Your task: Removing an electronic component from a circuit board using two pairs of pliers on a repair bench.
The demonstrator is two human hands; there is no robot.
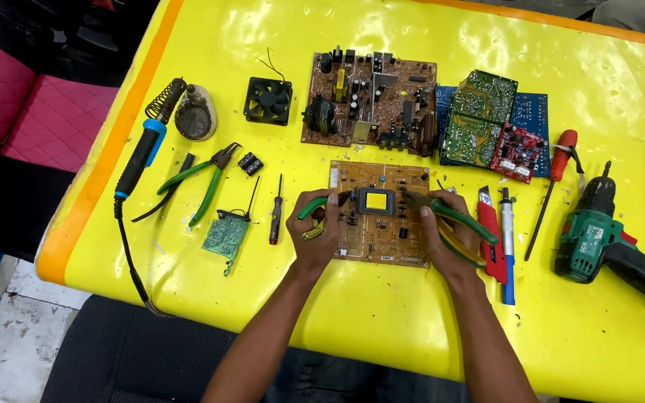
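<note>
The scene is bright and evenly lit, and the light seems to come from above. The glossy yellow tabletop [382,328] carries many soft white patches of glare, strongest near its far edge and along the right side. Shadows are short and weak; the hands [315,235] throw only a faint dark shade on the tabletop just under them. Colours are strong, almost too saturated. The centre is fairly sharp, but small parts on the brown circuit board [380,224] stay a little soft. The tabletop edges bend slightly, as from a wide lens. The dark floor [9,336] at the left is dimmer.
</note>
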